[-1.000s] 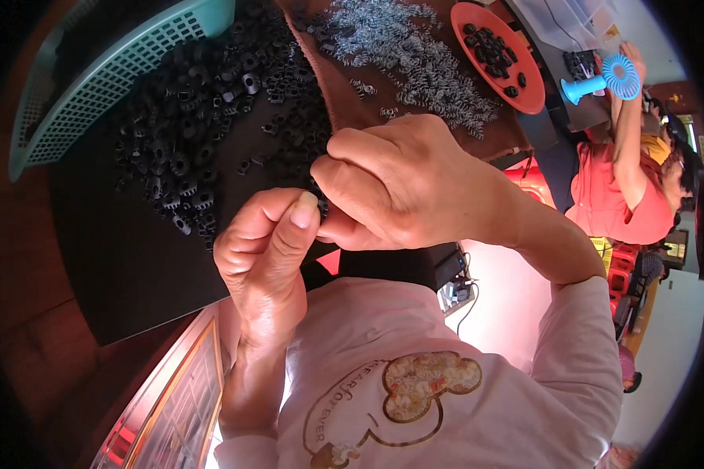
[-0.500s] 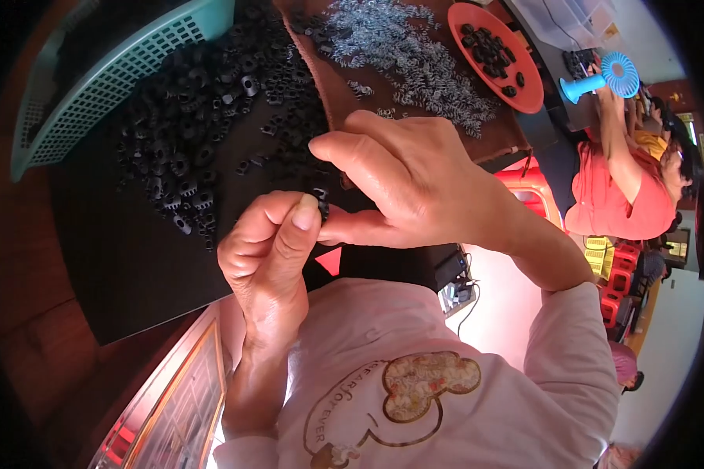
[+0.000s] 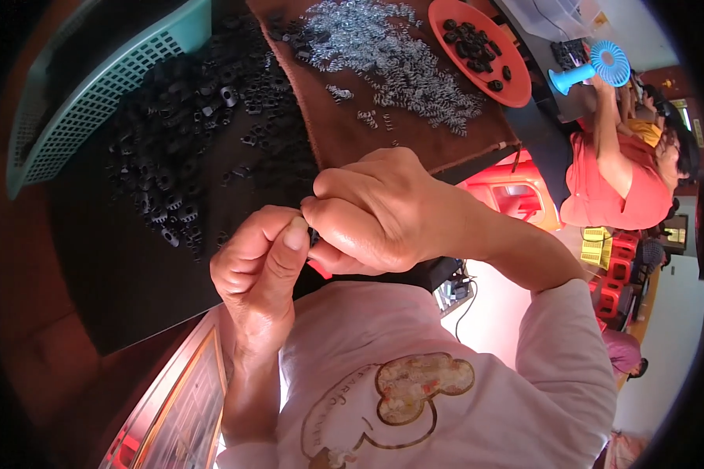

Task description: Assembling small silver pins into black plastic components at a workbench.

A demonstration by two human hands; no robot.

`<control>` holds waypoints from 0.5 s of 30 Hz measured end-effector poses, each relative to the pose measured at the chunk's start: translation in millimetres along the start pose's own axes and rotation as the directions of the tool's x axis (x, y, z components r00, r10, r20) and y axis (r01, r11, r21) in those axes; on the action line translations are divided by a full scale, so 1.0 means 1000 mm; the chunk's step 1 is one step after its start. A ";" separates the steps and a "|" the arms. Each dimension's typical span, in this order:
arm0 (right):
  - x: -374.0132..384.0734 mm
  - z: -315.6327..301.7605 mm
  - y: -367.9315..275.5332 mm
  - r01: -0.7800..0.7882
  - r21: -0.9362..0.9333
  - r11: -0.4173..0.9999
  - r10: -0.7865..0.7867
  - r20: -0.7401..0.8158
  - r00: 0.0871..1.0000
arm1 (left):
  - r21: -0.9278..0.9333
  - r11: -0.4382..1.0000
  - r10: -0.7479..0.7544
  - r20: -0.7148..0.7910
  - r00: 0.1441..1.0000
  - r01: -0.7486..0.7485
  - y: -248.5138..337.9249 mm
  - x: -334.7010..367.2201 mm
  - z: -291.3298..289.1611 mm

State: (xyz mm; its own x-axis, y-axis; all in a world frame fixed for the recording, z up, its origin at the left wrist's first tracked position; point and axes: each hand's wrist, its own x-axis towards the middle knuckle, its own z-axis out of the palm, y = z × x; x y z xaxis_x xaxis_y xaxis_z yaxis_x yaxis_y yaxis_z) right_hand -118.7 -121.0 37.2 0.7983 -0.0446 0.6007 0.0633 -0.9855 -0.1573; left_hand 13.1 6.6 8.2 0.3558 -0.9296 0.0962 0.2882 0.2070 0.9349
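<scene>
black part (image 3: 313,236) less visible between hands (image 3: 383,215)

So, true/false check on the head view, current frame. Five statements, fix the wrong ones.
1. The pile of metal springs lies on the brown cloth. True.
2. The red plate is empty. False: the red plate holds several black pieces.
3. The green basket is at the picture's lower right. False: the green basket is at the upper left.
4. The blue fan is right of the plate. True.
5. The person's hands are wide apart. False: the left hand and right hand are close together, fingertips meeting or nearly so.
</scene>
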 end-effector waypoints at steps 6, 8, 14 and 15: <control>-0.018 -0.045 0.020 -0.278 -0.155 0.948 0.303 0.172 0.937 | -0.084 0.982 -0.172 -0.058 0.983 0.167 0.010 -0.002 0.006; -0.027 -0.060 0.048 -0.204 -0.275 0.940 0.175 -0.128 0.976 | -0.101 0.986 -0.133 -0.029 0.991 0.130 0.009 0.000 0.004; -0.080 -0.122 0.118 -0.687 -0.263 0.677 0.691 -0.096 0.717 | -0.001 0.998 -0.067 -0.011 0.998 0.067 0.003 -0.001 0.006; -0.089 -0.126 0.125 -0.725 -0.286 0.627 0.731 -0.106 0.674 | 0.002 0.998 -0.064 -0.020 0.998 0.064 0.002 -0.001 0.006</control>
State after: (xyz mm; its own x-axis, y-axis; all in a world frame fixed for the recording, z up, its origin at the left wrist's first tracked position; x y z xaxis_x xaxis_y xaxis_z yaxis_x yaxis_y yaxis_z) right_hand -257.1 -261.2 63.4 0.5210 -0.7678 0.3728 -0.7101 -0.6323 -0.3098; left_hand 7.8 6.5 12.5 0.3547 -0.9345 0.0297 0.3086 0.1470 0.9398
